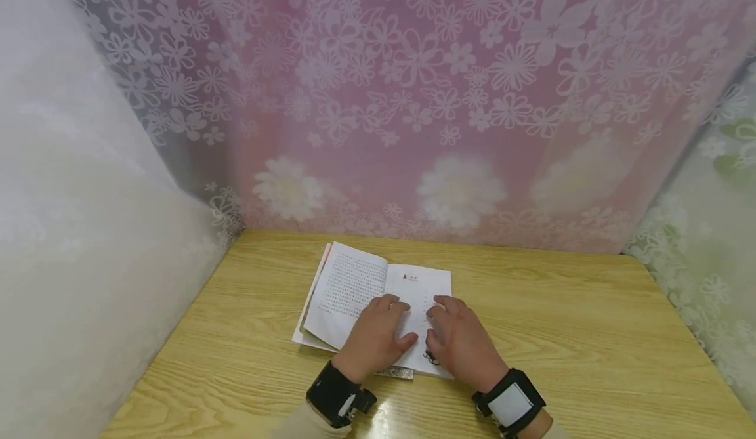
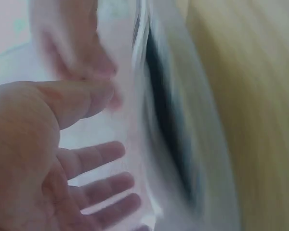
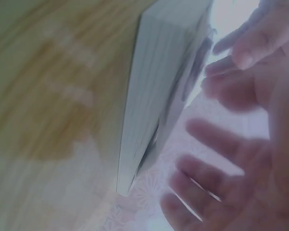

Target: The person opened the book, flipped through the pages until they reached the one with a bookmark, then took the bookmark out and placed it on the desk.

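Note:
An open book lies flat on the wooden table, with printed text on its left page. My left hand rests on the middle of the book, fingers relaxed on the paper. My right hand lies beside it on the right page, fingers also loose. The blurred left wrist view shows my left hand with spread fingers next to the book's pages. In the right wrist view my right hand hovers open by the book's page block. Neither hand grips anything.
A pink flowered curtain hangs behind the table's far edge. White fabric closes the left side and pale flowered fabric the right. Bare wood shows on both sides of the book. Black bands sit on both wrists.

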`<action>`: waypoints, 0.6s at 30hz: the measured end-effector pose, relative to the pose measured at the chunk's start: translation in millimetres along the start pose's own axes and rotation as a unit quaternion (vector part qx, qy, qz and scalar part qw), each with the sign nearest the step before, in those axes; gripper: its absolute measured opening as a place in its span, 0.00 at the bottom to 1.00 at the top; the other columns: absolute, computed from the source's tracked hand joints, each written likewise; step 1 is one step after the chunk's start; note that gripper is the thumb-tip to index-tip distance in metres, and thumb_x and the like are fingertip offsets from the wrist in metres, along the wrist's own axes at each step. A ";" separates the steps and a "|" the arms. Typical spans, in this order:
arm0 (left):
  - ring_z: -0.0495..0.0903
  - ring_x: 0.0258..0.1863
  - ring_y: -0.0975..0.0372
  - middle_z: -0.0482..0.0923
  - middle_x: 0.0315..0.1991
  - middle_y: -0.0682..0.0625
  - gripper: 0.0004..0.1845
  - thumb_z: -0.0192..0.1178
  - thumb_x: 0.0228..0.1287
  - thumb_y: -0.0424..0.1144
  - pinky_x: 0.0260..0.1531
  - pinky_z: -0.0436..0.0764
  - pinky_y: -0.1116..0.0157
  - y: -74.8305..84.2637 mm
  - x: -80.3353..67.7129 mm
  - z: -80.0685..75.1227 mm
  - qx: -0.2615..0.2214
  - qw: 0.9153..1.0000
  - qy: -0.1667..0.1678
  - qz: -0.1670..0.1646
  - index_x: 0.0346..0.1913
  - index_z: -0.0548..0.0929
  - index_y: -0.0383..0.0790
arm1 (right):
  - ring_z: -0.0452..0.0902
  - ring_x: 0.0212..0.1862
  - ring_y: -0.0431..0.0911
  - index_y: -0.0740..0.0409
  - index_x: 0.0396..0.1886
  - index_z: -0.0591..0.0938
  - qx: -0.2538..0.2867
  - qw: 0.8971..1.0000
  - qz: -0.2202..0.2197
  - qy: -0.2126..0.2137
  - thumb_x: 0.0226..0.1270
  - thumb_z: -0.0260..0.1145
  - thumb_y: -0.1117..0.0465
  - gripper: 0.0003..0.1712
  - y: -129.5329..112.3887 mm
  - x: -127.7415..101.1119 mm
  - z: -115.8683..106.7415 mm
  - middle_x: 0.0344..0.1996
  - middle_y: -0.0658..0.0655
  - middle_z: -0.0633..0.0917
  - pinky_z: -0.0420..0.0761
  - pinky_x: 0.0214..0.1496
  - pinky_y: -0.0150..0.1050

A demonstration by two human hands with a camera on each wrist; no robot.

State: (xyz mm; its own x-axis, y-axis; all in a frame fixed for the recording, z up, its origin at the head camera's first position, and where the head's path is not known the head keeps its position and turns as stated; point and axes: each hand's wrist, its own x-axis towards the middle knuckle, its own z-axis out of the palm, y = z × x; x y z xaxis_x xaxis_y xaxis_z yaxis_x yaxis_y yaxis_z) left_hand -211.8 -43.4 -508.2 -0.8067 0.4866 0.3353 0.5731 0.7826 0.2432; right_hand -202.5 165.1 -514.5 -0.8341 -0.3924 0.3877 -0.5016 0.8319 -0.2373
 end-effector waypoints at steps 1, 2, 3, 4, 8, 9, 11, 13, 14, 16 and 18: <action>0.79 0.57 0.49 0.80 0.56 0.41 0.24 0.69 0.67 0.51 0.59 0.79 0.53 6.0 1.3 1.7 0.006 1.000 -0.012 -0.004 0.57 0.82 0.38 | 0.77 0.63 0.59 0.62 0.46 0.85 -0.005 1.000 0.004 0.009 0.64 0.71 0.61 0.14 0.6 0.4 -0.3 0.56 0.65 0.83 0.77 0.67 0.57; 0.79 0.57 0.49 0.80 0.55 0.43 0.25 0.68 0.67 0.53 0.58 0.79 0.52 11.7 2.4 3.4 0.012 1.000 -0.024 -0.010 0.57 0.82 0.39 | 0.76 0.64 0.59 0.63 0.47 0.84 -0.006 1.000 0.009 0.016 0.64 0.71 0.61 0.14 1.0 0.6 -0.9 0.57 0.66 0.82 0.76 0.68 0.58; 0.79 0.57 0.49 0.80 0.55 0.43 0.25 0.67 0.67 0.56 0.58 0.79 0.51 16.7 3.3 5.3 0.021 0.999 -0.036 -0.017 0.56 0.83 0.40 | 0.75 0.65 0.60 0.64 0.48 0.84 -0.005 1.000 0.014 0.022 0.64 0.70 0.62 0.15 1.3 0.7 -1.2 0.58 0.66 0.81 0.74 0.68 0.59; 0.79 0.57 0.49 0.80 0.54 0.44 0.26 0.67 0.67 0.58 0.57 0.79 0.49 21.7 3.9 6.7 0.029 0.998 -0.047 -0.026 0.56 0.83 0.40 | 0.75 0.65 0.61 0.65 0.49 0.84 -0.005 0.999 0.017 0.028 0.64 0.69 0.62 0.16 1.6 1.0 -1.7 0.58 0.67 0.81 0.73 0.69 0.60; 0.76 0.60 0.47 0.79 0.54 0.43 0.32 0.67 0.61 0.66 0.58 0.74 0.39 36.0 5.5 12.5 0.046 0.994 -0.069 -0.066 0.53 0.83 0.42 | 0.76 0.65 0.60 0.67 0.51 0.83 -0.012 0.999 0.020 0.042 0.64 0.67 0.63 0.18 2.0 1.8 -2.6 0.57 0.66 0.82 0.72 0.70 0.62; 0.76 0.61 0.46 0.79 0.55 0.43 0.34 0.67 0.59 0.68 0.59 0.73 0.38 38.9 6.0 13.8 0.051 0.993 -0.073 -0.075 0.53 0.83 0.42 | 0.77 0.64 0.60 0.67 0.51 0.83 -0.014 0.999 0.019 0.044 0.64 0.68 0.63 0.18 2.1 1.9 -2.6 0.56 0.66 0.82 0.73 0.69 0.61; 0.75 0.62 0.45 0.78 0.56 0.42 0.39 0.69 0.55 0.71 0.60 0.72 0.36 44.4 7.4 15.7 0.057 0.991 -0.080 -0.093 0.55 0.82 0.41 | 0.79 0.61 0.59 0.67 0.51 0.83 -0.018 0.999 0.016 0.047 0.64 0.69 0.63 0.18 2.2 2.0 -2.9 0.54 0.65 0.83 0.76 0.67 0.58; 0.74 0.63 0.45 0.78 0.57 0.41 0.44 0.69 0.50 0.74 0.61 0.71 0.34 49.0 8.3 17.4 0.064 0.988 -0.084 -0.108 0.57 0.82 0.40 | 0.80 0.58 0.58 0.67 0.51 0.83 -0.017 0.999 0.012 0.049 0.63 0.70 0.63 0.18 2.0 2.1 -3.4 0.52 0.64 0.83 0.79 0.64 0.55; 0.74 0.63 0.44 0.78 0.57 0.40 0.46 0.70 0.48 0.75 0.60 0.71 0.34 50.9 8.7 18.2 0.070 0.988 -0.084 -0.113 0.57 0.81 0.40 | 0.81 0.57 0.57 0.67 0.51 0.82 -0.016 0.999 0.012 0.051 0.63 0.70 0.63 0.18 1.9 2.1 -3.7 0.52 0.64 0.83 0.80 0.63 0.54; 0.74 0.63 0.44 0.78 0.56 0.41 0.46 0.70 0.47 0.75 0.59 0.71 0.34 53.5 9.1 19.6 0.080 0.986 -0.082 -0.119 0.56 0.81 0.39 | 0.81 0.56 0.57 0.67 0.51 0.82 -0.011 0.998 0.014 0.052 0.63 0.70 0.63 0.18 1.4 2.1 -3.9 0.51 0.63 0.83 0.81 0.61 0.53; 0.75 0.60 0.45 0.78 0.52 0.42 0.42 0.71 0.48 0.73 0.57 0.73 0.35 54.2 9.1 21.1 0.082 0.987 -0.070 -0.121 0.53 0.81 0.40 | 0.81 0.57 0.57 0.67 0.52 0.81 -0.002 0.998 0.021 0.055 0.63 0.70 0.62 0.19 1.0 2.3 -4.2 0.51 0.64 0.83 0.81 0.61 0.54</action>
State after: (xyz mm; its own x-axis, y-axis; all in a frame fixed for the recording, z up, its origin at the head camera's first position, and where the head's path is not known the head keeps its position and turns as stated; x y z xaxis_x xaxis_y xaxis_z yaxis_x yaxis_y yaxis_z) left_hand -191.1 11.5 -511.2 -0.9355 0.3186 0.1528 0.3402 0.9288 0.1467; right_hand -204.0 166.7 -510.1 -0.8238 -0.3127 0.4729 -0.4665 0.8478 -0.2521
